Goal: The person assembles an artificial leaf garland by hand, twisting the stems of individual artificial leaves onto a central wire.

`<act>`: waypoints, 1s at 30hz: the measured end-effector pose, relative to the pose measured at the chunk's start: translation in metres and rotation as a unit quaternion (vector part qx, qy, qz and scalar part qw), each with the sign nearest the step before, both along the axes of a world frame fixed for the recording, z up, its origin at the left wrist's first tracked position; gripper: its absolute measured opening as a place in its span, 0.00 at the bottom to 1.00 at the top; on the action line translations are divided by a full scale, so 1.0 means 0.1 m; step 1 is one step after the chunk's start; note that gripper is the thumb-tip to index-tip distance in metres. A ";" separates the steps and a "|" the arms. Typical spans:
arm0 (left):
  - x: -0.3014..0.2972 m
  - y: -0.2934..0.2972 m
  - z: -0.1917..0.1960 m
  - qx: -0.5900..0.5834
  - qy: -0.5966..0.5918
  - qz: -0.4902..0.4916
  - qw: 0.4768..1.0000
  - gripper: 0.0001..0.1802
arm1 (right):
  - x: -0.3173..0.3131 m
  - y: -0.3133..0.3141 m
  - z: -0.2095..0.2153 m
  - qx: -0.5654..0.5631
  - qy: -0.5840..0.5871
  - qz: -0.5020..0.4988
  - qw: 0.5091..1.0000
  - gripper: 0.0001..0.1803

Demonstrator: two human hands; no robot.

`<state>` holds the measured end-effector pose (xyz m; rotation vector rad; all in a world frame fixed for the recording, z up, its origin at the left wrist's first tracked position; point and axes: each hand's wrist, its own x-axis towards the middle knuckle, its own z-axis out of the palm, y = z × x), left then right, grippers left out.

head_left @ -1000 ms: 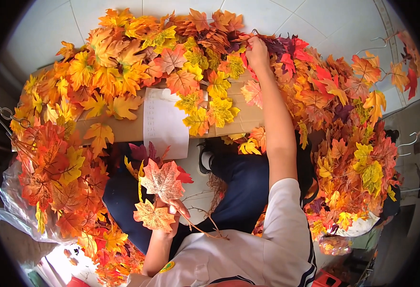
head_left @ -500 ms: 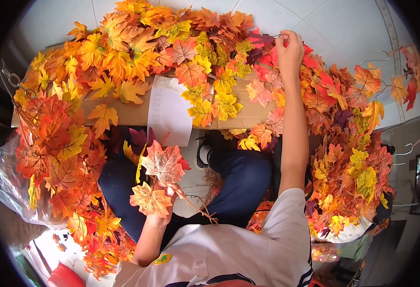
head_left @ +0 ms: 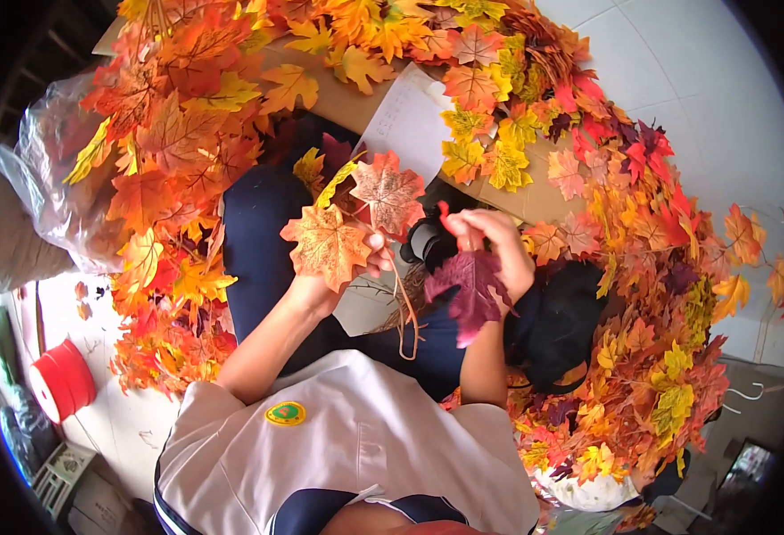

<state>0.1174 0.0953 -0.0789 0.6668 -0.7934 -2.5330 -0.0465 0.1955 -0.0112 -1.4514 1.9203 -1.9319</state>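
My left hand (head_left: 338, 272) grips a bunch of artificial maple leaves (head_left: 356, 214), orange and tan, with thin brown stems (head_left: 403, 312) hanging down from it. My right hand (head_left: 495, 245) is raised close beside it and holds a dark purple-red leaf (head_left: 474, 290) by its stem. Both hands are over my lap, above dark blue trousers (head_left: 258, 232). A large heap of orange, yellow and red leaves (head_left: 178, 152) rings my lap on the left, top and right.
A flat brown cardboard (head_left: 356, 102) with a white paper sheet (head_left: 410, 120) lies under the leaves ahead. A clear plastic bag (head_left: 44, 196) sits at left. A red spool (head_left: 62, 379) stands on the floor lower left. A black cap (head_left: 552, 325) rests by my right knee.
My right hand has come back from the far leaf pile with a dark red leaf and now sits beside the left hand. The view has tilted and moved closer.
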 end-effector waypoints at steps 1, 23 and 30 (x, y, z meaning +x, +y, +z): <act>0.02 0.00 0.05 -0.008 -0.003 0.001 1.000 0.13 | 0.15 0.03 0.05 0.059 0.004 0.001 0.998 0.14; 0.02 0.07 -0.07 -0.004 0.030 -0.004 1.000 0.09 | 0.31 0.14 -0.29 0.138 -0.331 0.117 0.926 0.09; 0.04 0.08 -0.11 -0.026 0.033 -0.015 0.999 0.13 | 0.29 0.17 -0.30 0.142 -0.401 0.164 0.890 0.07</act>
